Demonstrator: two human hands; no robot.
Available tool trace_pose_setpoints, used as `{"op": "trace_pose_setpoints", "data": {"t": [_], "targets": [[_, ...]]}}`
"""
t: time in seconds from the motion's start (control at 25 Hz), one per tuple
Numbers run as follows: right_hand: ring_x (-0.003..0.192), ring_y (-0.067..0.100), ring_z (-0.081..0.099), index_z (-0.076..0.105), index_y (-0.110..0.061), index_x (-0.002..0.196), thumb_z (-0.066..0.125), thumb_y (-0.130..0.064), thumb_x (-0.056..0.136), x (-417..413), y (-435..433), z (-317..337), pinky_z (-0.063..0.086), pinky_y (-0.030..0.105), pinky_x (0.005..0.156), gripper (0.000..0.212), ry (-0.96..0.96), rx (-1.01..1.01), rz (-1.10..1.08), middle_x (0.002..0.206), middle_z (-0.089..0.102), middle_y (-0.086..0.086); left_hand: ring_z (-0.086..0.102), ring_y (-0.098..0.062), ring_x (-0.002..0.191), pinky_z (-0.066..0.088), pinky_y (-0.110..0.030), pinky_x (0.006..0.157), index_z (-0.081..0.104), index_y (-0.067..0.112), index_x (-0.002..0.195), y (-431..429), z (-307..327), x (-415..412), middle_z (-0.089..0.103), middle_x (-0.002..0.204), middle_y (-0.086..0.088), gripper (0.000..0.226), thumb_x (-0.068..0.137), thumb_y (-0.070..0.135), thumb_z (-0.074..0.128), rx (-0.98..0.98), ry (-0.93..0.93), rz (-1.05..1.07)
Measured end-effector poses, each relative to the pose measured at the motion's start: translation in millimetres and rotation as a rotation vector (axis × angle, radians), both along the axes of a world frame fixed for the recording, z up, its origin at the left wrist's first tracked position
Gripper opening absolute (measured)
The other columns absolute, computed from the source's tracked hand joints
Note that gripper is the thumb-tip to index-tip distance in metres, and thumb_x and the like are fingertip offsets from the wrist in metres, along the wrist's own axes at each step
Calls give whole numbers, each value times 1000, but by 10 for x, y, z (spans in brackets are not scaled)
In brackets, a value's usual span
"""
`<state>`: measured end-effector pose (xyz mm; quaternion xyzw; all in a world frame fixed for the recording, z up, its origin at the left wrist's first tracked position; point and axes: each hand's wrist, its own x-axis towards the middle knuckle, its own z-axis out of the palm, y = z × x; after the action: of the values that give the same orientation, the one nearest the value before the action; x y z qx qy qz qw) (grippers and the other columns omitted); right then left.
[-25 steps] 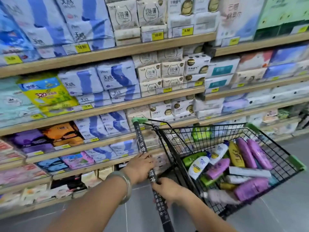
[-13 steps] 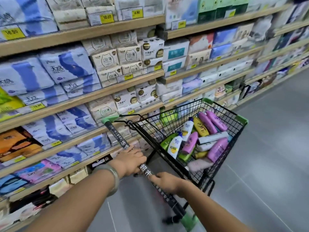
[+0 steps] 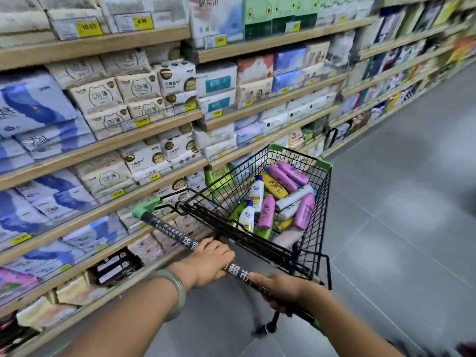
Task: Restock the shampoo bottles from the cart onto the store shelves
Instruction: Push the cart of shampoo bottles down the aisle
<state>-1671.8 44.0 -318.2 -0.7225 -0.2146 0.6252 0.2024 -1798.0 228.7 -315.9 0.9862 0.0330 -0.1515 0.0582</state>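
A black wire cart (image 3: 325, 202) with green corners stands in the aisle ahead of me. In its basket lie several shampoo bottles: pink ones (image 3: 267, 212), a yellow one (image 3: 274, 186), white ones with blue caps (image 3: 247, 217) and green ones. My left hand (image 3: 208, 261) grips the cart's black handle bar (image 3: 164, 228) near its middle. My right hand (image 3: 282, 289) grips the same bar further right. A pale bangle sits on my left wrist.
Wooden shelves (image 3: 144, 130) run along the left, packed with tissue and paper packs and yellow price tags. More shelving (image 3: 401, 65) continues into the distance at the upper right. Grey tiled floor (image 3: 401, 228) lies to the right of the cart.
The cart has swung to the right and now points down the aisle. The shelves have slid leftward in view. Both hands have stayed on the handle bar.
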Motion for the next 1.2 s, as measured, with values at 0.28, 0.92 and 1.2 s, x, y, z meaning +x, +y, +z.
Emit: {"op": "trace_pose_setpoints", "data": {"t": [0.28, 0.92, 1.2], "targets": [[43, 12, 41, 50, -15, 76, 42, -78, 79, 511, -295, 56, 38, 21, 40, 63, -161, 13, -16, 61, 48, -1, 35, -18, 124, 18, -38, 111, 44, 22, 119, -265, 3, 619, 44, 126, 3, 24, 96, 29, 45, 15, 18, -23], [60, 16, 56, 54, -22, 76, 29, -78, 83, 1881, -444, 151, 41, 30, 59, 61, -771, -24, -55, 69, 60, -2, 38, -21, 126, 22, -42, 107, 43, 35, 131, -245, 85, 2647, 46, 134, 6, 49, 88, 59, 44, -117, 176, -146], [84, 25, 58, 57, -23, 81, 25, -82, 80, 2796, -433, 184, 46, 37, 80, 67, -753, -191, -179, 78, 60, 0, 54, -29, 110, 41, -40, 98, 58, 19, 94, 302, 180, 3734, 62, 112, -7, 76, 74, 85, 26, 95, 31, -58]]}}
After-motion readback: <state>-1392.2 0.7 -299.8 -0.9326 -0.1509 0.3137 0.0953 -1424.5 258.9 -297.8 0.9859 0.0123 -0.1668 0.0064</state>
